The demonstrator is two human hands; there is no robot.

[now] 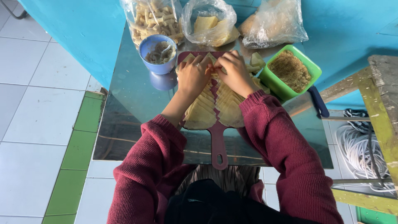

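My left hand (192,74) and my right hand (232,70) meet at the far end of a dark red cutting board (218,143) with a handle. Both press with closed fingers on thin pale yellow wrapper sheets (203,110) laid in overlapping rows on the board. The fingertips pinch one sheet between them at the board's top. Both sleeves are dark red knit.
A blue cup (157,54) with pale filling stands left of the board, a green tub (290,72) of brown crumbs to the right. Three clear plastic bags (209,23) lie at the back. The metal tabletop (128,103) sits against a turquoise wall; a wooden frame (381,103) and white cord stand right.
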